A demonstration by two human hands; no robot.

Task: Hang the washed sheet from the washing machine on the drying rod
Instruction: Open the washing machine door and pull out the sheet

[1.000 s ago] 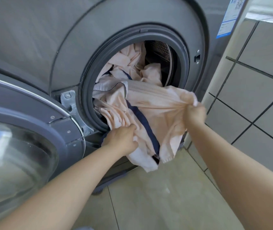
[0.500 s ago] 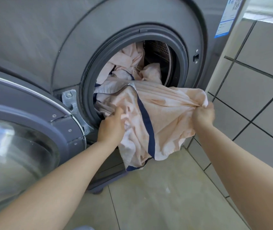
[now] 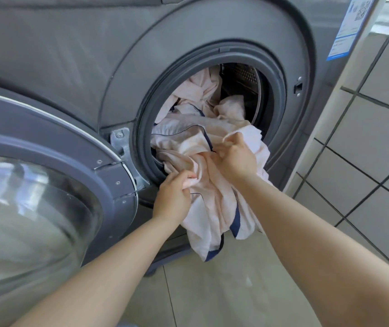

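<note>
A pale peach sheet [image 3: 214, 208] with dark blue trim spills out of the grey washing machine's round opening [image 3: 280, 90] and hangs down toward the floor. Much of the sheet still lies bunched inside the drum. My left hand [image 3: 173, 197] grips a fold of the sheet at the lower rim of the opening. My right hand [image 3: 236, 156] clutches another bunch of the sheet just above and to the right, close to the left hand. No drying rod is in view.
The machine's round glass door [image 3: 35, 197] stands swung open on the left, close to my left arm. A grey tiled wall [image 3: 365, 149] rises right of the machine. Pale floor tiles [image 3: 224, 291] lie below the hanging sheet.
My right hand has moved left, from stretching the sheet out at the right to gripping it at the opening near my left hand. The stretched cloth has slackened and hangs lower.
</note>
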